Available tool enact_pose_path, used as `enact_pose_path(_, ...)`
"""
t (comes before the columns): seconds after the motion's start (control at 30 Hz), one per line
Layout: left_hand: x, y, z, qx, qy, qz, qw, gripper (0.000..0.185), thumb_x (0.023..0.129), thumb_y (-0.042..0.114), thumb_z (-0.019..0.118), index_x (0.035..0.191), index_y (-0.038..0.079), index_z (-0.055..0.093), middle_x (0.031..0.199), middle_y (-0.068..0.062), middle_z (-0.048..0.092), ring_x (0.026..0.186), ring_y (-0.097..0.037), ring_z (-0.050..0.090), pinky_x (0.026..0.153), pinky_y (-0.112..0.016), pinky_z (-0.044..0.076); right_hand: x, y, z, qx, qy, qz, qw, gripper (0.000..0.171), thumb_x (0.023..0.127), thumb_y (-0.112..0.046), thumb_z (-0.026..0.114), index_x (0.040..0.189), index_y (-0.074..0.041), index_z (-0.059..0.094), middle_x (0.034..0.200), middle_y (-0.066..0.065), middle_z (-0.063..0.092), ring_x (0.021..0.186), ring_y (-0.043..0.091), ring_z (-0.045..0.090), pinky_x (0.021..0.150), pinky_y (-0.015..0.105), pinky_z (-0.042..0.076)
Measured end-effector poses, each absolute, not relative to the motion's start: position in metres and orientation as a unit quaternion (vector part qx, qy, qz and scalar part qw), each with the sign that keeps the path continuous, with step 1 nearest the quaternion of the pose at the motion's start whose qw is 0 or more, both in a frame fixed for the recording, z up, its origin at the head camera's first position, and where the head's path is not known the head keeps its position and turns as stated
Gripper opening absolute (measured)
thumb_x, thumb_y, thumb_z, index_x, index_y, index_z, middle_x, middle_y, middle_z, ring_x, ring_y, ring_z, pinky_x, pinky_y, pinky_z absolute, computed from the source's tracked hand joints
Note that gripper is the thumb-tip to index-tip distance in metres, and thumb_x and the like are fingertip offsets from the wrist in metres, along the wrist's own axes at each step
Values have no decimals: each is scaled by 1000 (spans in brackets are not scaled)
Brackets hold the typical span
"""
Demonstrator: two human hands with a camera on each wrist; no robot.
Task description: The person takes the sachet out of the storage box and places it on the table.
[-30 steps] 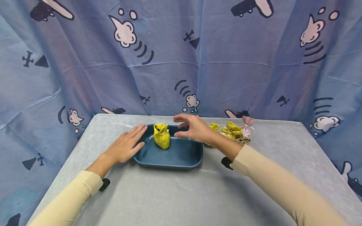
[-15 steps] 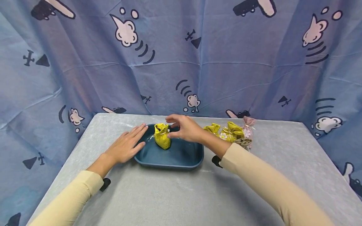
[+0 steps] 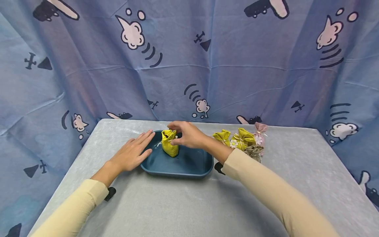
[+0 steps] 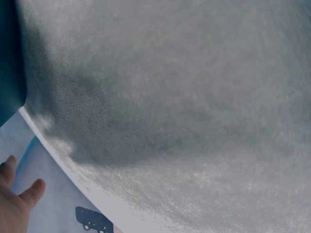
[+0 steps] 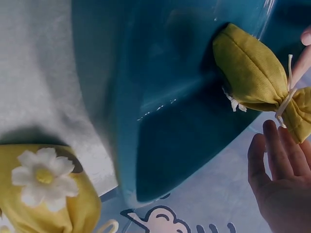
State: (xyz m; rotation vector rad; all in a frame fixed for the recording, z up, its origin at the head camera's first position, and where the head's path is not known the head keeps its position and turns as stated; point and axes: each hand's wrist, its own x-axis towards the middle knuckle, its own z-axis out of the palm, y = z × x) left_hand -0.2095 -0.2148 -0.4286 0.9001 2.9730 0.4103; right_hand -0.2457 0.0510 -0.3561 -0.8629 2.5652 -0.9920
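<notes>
The right hand [image 3: 186,135] is positioned at the centre of the head view, over the far left part of the blue tray [image 3: 189,168]. Its grip is curled around the tied neck of the yellow pouch [image 3: 169,143], with the thumb on the near side and the fingers over the top. In the right wrist view, the fingers [image 5: 272,155] lie close against the gathered top of the pouch at the right edge of the frame; full closure on the fabric cannot be confirmed from that view.

The yellow pouch stands upright inside the tray, in its far left corner, with its base on the tray floor.

The left hand [image 3: 131,152] lies flat, left of centre in the head view. Its fingers are straight and extended, and the fingertips touch the left rim of the tray. It has hold of nothing.

The tray sits on the grey bench [image 3: 177,207], at mid-frame. To the right of the tray, near the back edge of the bench, is a cluster of small pouches: two yellow pouches with daisy trims [image 3: 241,137], a pink pouch [image 3: 259,131] and a brown pouch [image 3: 253,151]. A blue printed curtain [image 3: 237,65] fills the upper frame.
</notes>
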Motion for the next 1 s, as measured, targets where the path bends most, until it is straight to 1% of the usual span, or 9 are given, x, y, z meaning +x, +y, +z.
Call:
enact_pose_path(0.13,-209,-215,-428,286,949,133,7,64,106,35,45,160,10,21,166,-5,15,148,-33,26,110,-60,30,-248,46,-357,-299,888,-327,124,59,85,-11,80,138,-5,56,139,10,59,128,25,56,107,38,43)
enact_pose_path(0.3,-209,-216,-429,287,948,135,3,64,106,35,45,160,10,22,166,-7,18,148,-33,27,110,-59,30,-250,40,-360,-312,889,-312,119,54,86,-7,78,136,-4,59,137,9,61,127,24,56,107,37,43)
enact_pose_path(0.5,-210,-215,-430,287,948,135,0,64,106,36,44,160,12,20,166,-7,18,147,-34,28,110,-59,31,-253,36,-363,-315,890,-310,114,46,86,-3,77,130,-4,63,129,8,65,119,23,60,102,37,47)
enact_pose_path(0.7,-209,-215,-429,287,948,136,2,64,106,35,44,160,12,20,166,-5,16,147,-34,27,110,-59,31,-254,34,-366,-315,889,-310,119,39,86,-1,76,124,-4,67,119,7,69,109,20,63,95,33,51)
enact_pose_path(0.83,-209,-216,-429,288,948,137,0,64,106,35,44,160,12,20,166,-6,18,147,-34,28,110,-59,31,-254,34,-366,-321,889,-305,112,33,86,-1,76,118,-4,71,113,7,71,104,19,65,91,32,52)
enact_pose_path(1.0,-209,-215,-429,286,948,139,3,63,106,35,44,160,13,20,166,-5,17,147,-34,27,110,-59,31,-255,36,-364,-331,886,-309,101,29,86,0,76,115,-3,73,109,7,73,99,19,66,87,30,53)
